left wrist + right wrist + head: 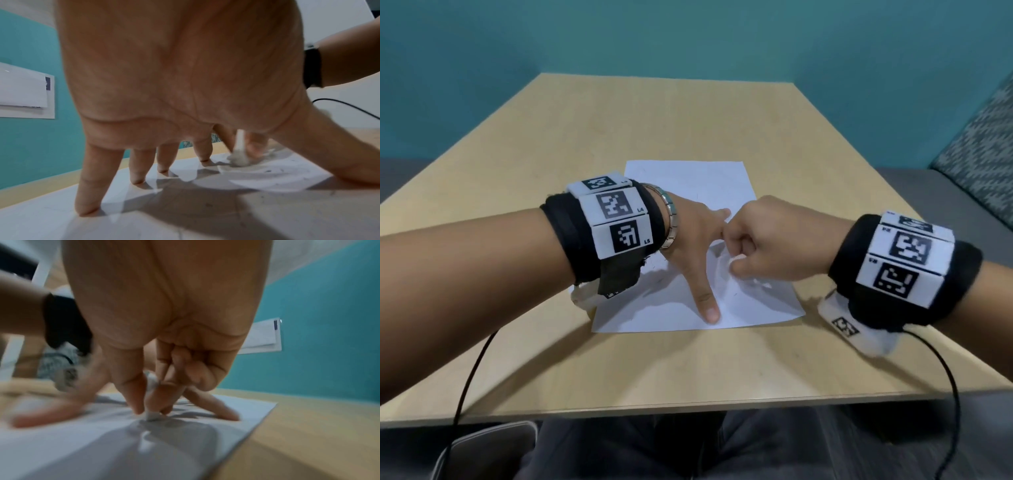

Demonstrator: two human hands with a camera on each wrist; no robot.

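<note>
A white sheet of paper lies on the light wooden table. My left hand is spread flat on the sheet, its straight fingertips and thumb pressing the paper down. My right hand is curled just right of it, between the left thumb and forefinger. It pinches a small white eraser whose greyed tip touches the paper. From the left wrist view the eraser stands upright on a smudged patch, with faint pencil marks nearby. The paper wrinkles slightly beside my right hand.
Black cables hang off the table's near edge from both wrist bands. A patterned cushion sits at the right behind the table. A teal wall carries a white panel. A grey seat edge shows below, beside my lap.
</note>
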